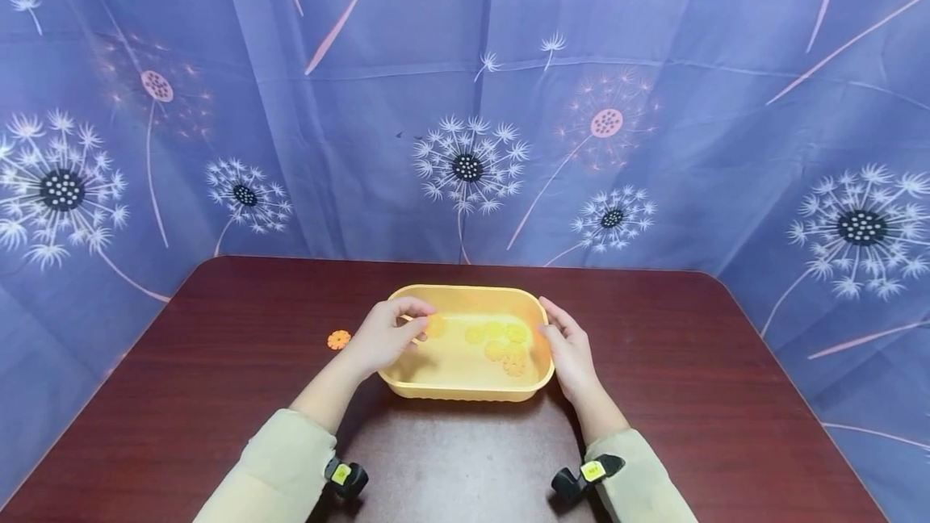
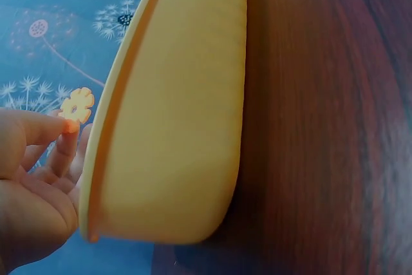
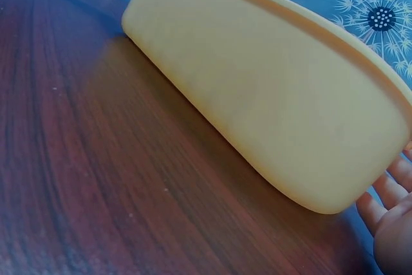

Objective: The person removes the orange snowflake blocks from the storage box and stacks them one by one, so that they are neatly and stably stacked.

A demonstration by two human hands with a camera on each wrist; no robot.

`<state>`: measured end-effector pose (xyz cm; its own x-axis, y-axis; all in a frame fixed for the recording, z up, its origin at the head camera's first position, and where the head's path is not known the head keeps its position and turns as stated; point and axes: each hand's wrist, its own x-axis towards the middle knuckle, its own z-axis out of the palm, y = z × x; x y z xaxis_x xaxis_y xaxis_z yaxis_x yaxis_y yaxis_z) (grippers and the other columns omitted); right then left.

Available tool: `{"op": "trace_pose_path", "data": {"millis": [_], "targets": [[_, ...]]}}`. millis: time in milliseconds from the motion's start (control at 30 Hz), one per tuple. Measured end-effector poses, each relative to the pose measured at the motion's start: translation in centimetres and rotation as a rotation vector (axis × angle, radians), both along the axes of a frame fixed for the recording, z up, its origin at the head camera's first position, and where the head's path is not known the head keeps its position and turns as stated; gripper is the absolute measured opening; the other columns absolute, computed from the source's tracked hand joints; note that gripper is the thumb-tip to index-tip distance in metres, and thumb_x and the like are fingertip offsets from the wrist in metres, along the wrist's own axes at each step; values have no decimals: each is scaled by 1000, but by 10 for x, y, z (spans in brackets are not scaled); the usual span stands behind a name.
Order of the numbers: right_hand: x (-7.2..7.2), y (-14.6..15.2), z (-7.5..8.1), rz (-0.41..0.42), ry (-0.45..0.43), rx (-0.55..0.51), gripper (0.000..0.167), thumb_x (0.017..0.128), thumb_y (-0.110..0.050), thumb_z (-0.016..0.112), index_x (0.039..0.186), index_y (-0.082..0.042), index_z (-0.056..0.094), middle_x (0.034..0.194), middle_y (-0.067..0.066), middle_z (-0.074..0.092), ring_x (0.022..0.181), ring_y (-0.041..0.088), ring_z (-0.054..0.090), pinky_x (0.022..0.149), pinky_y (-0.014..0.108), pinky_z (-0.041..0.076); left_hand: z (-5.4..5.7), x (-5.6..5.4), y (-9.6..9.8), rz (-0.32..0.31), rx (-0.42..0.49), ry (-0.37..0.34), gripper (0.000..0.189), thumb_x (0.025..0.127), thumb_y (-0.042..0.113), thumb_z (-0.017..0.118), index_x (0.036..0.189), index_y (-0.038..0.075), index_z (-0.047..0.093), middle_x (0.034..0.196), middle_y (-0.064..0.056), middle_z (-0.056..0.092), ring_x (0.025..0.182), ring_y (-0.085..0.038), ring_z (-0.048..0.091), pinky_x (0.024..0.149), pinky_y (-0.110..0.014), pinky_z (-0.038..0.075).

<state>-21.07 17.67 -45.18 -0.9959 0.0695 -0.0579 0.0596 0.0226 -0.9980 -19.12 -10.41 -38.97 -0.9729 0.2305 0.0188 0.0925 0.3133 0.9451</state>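
Note:
A yellow plastic basin point(image 1: 465, 391) stands on the table between both hands. My left hand point(image 1: 385, 336) is over the basin's left end and pinches an orange flower-shaped disc point(image 2: 78, 104) between thumb and fingers, above rim height. On the right, my right hand point(image 1: 570, 349) grips the basin's end, thumb at the rim and fingers along the outer wall; in the right wrist view its fingers point(image 3: 389, 191) show beside the basin's corner. Several yellow and orange flower-shaped discs point(image 1: 514, 363) lie on the basin floor, mostly towards the right.
One loose orange flower-shaped disc point(image 1: 338, 340) lies on the dark reddish-brown table point(image 1: 240, 329), left of the basin. A blue curtain point(image 1: 349, 144) with dandelion prints hangs behind the table and along both sides.

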Motion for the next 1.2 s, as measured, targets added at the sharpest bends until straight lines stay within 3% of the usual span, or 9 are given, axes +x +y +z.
{"op": "trace_pose_path", "data": {"millis": [200,333,700,1000,1067,1200], "targets": [[1,-1,-3,2,-3,5,48,91,-3,47,139,-10,47,142,12,47,122,19,47,92,25,48,3,3,-14,22,-14,41,23,91,3,58,111,-7,61,99,-20,63,78,-19,63,68,-31,57],[3,3,-3,6,-15,21,48,91,-3,47,139,-10,46,142,12,46,122,19,47,88,19,49,1,4,-18,39,-18,22,21,90,2,59,110,-4,62,98,-19,64,79,-20,63,69,-33,57],[-2,6,0,11,-2,-4,49,92,-4,46,140,-11,46,143,9,45,123,17,46,85,13,48,0,-5,-35,85,-48,73,23,90,2,59,111,-5,61,96,-21,65,77,-18,64,64,-28,56],[-3,0,-1,19,-8,-10,49,92,-3,47,140,-10,46,141,11,46,121,18,46,82,13,48,6,-4,-55,149,-35,70,26,89,-1,58,114,-8,59,102,-29,63,84,-31,67,68,-38,58],[-3,0,-1,20,-8,-6,48,92,-4,47,139,-10,46,142,11,46,122,19,46,82,13,48,6,-4,-58,160,-41,70,26,89,1,59,114,-7,59,103,-27,64,85,-30,68,68,-38,58],[-4,1,-1,23,-4,-1,48,92,-5,46,140,-10,45,143,11,45,126,19,45,82,10,47,7,-4,-64,182,-46,61,27,89,4,60,115,-4,60,104,-25,64,76,-17,68,66,-33,58]]}}
